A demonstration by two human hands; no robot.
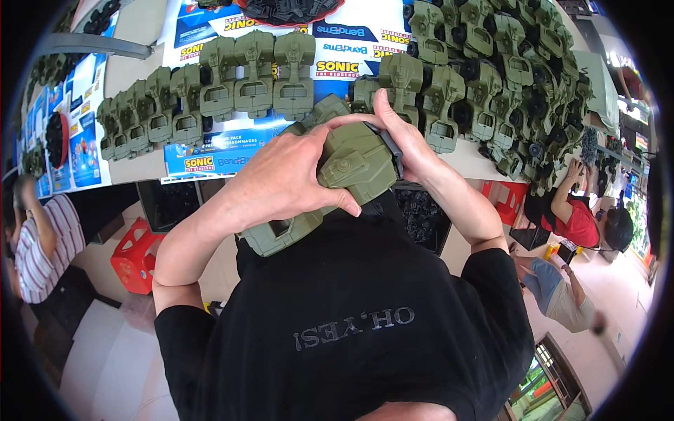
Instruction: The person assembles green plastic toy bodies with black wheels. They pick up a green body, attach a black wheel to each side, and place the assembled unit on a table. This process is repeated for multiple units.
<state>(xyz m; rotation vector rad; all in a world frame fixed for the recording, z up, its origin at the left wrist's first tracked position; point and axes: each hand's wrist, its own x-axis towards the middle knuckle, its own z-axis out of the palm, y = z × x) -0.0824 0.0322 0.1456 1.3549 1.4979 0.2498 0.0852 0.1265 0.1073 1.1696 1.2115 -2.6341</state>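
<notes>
An olive-green plastic toy truck body point(358, 168) is held tilted in front of my chest, at the table's near edge. My left hand point(270, 175) wraps over its left side, thumb across the near face. At the truck's far right side, my right hand point(411, 144) is closed against a dark grey part point(392, 151), its thumb pointing up. The right fingers are mostly hidden behind the truck. Just beyond my hands lies another green truck piece point(330, 109), partly covered by them.
A row of green toy trucks point(235, 81) stands across the table to the left; many more are piled point(491, 91) at right. A red bowl point(298, 22) of black parts sits far back. Below are a black crate point(425, 217) and a red stool point(133, 256). Co-workers sit on both sides.
</notes>
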